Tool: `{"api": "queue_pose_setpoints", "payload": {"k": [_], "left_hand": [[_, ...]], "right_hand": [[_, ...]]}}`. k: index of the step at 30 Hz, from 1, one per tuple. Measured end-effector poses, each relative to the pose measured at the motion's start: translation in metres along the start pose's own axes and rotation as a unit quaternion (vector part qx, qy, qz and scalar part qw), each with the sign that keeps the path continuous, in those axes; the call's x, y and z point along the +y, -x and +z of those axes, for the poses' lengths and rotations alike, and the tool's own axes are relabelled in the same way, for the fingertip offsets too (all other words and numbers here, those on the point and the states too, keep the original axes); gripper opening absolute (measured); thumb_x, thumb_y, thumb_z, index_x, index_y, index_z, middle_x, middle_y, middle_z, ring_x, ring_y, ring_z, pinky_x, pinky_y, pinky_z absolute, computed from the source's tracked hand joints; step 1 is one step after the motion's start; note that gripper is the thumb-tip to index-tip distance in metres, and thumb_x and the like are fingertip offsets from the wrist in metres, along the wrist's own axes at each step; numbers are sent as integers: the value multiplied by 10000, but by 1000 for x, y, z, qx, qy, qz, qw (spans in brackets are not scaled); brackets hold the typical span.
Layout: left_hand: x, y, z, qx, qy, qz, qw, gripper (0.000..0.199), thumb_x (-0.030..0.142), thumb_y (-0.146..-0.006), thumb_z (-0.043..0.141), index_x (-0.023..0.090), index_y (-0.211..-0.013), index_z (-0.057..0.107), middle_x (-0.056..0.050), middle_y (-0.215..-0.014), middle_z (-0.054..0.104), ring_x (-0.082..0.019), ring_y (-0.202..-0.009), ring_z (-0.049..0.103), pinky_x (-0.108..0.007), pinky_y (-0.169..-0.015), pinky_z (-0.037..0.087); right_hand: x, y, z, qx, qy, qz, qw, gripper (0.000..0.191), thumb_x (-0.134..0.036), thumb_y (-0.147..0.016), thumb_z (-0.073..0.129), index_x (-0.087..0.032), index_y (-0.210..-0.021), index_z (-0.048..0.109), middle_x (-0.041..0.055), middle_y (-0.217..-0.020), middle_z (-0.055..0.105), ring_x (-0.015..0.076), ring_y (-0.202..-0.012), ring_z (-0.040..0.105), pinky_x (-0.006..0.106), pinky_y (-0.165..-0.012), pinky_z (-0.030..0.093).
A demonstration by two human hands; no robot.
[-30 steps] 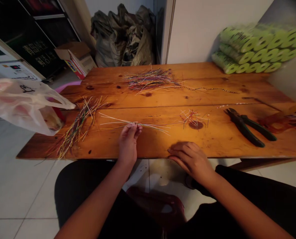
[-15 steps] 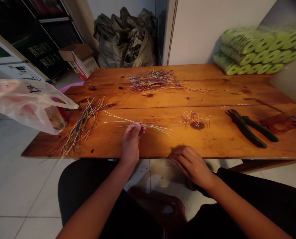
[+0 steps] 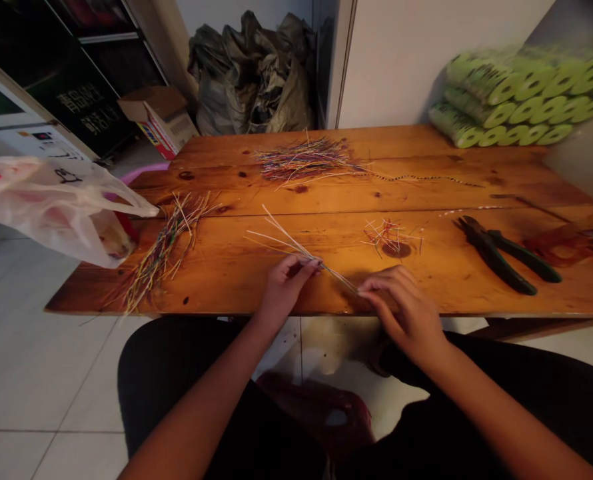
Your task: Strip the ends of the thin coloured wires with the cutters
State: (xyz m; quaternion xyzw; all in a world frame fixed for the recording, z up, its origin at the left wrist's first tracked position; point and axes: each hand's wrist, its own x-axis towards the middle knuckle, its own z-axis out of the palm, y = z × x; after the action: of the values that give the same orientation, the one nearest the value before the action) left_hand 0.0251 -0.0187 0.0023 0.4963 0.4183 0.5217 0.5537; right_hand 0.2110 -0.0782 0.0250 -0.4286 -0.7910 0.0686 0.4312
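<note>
A small bunch of thin, pale wires [image 3: 287,238] slants above the front of the wooden table [image 3: 216,287]. My left hand [image 3: 290,280] pinches it near the middle, with loose ends fanning out up and to the left. At the lower right end of the wires, my right hand [image 3: 401,303] has its thumb and fingertips closed on the tips. Beyond my right hand lies a small heap of short wire scraps [image 3: 389,237]. Left of my hands, a bundle of long coloured wires [image 3: 169,250] hangs slightly over the table's front edge.
A big pile of coloured wires [image 3: 304,160] lies at the back, a twisted strand [image 3: 426,178] trailing right. Dark-handled pliers [image 3: 506,257] rest at right. A plastic bag [image 3: 61,207] stands at left; green-wrapped rolls [image 3: 516,100] are stacked at the back right.
My left hand has moved right with the wires, which now tilt down to the right. My right hand has risen from the table edge and taken hold of their right ends.
</note>
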Motion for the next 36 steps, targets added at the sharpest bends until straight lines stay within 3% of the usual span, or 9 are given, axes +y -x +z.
{"api": "queue_pose_setpoints", "payload": {"k": [3, 7, 13, 22, 27, 32, 36], "left_hand": [[2, 1, 7, -31, -5, -17, 999, 159, 337, -694, 694, 181, -693, 666, 2, -672, 669, -123, -665, 629, -270, -709, 503], [3, 1, 9, -45, 2, -33, 998, 157, 327, -699, 688, 177, -666, 654, 7, -643, 659, -119, -643, 622, -267, -703, 500], [2, 1, 7, -43, 26, -55, 997, 136, 298, -692, 694, 176, -657, 644, 13, -642, 661, -105, -624, 611, -249, -690, 479], [-1, 0, 5, -58, 1, -32, 998, 187, 341, -720, 676, 177, -646, 622, 14, -634, 641, -111, -630, 595, -242, -674, 464], [-5, 0, 8, -6, -39, 18, 999, 207, 366, -739, 656, 177, -676, 600, 17, -647, 624, -111, -642, 589, -237, -663, 462], [-7, 0, 9, 60, -42, 40, 997, 192, 337, -761, 632, 178, -669, 572, 27, -651, 604, -99, -640, 561, -220, -649, 444], [-6, 1, 9, 78, -65, 34, 994, 168, 318, -784, 607, 182, -697, 559, 24, -673, 606, -102, -653, 555, -219, -642, 435]], "right_hand": [[9, -16, 2, -38, 63, -13, 997, 55, -173, -888, 525, -174, -914, 574, 67, -823, 622, 198, -771, 524, 336, -709, 436], [18, -32, 11, -82, 110, -59, 989, 151, -218, -917, 482, -145, -900, 613, 80, -807, 631, 200, -758, 507, 335, -708, 443], [15, -40, 15, -99, 176, -82, 976, 254, -218, -937, 431, -114, -890, 658, 98, -789, 627, 201, -744, 490, 336, -696, 432], [14, -47, 13, -84, 197, -121, 969, 202, -186, -911, 480, -158, -848, 669, 66, -779, 639, 193, -746, 490, 315, -673, 417], [16, -44, 24, -54, 160, -51, 984, 209, -259, -922, 479, -154, -891, 657, 69, -821, 643, 194, -795, 512, 311, -707, 439], [9, -37, 39, 40, 203, -65, 976, 144, -269, -886, 544, -192, -937, 654, 75, -972, 633, 211, -884, 502, 329, -766, 436], [6, -36, 45, 22, 233, -68, 970, 180, -270, -902, 526, -207, -1024, 642, 52, -982, 666, 212, -895, 521, 337, -765, 422]]}}
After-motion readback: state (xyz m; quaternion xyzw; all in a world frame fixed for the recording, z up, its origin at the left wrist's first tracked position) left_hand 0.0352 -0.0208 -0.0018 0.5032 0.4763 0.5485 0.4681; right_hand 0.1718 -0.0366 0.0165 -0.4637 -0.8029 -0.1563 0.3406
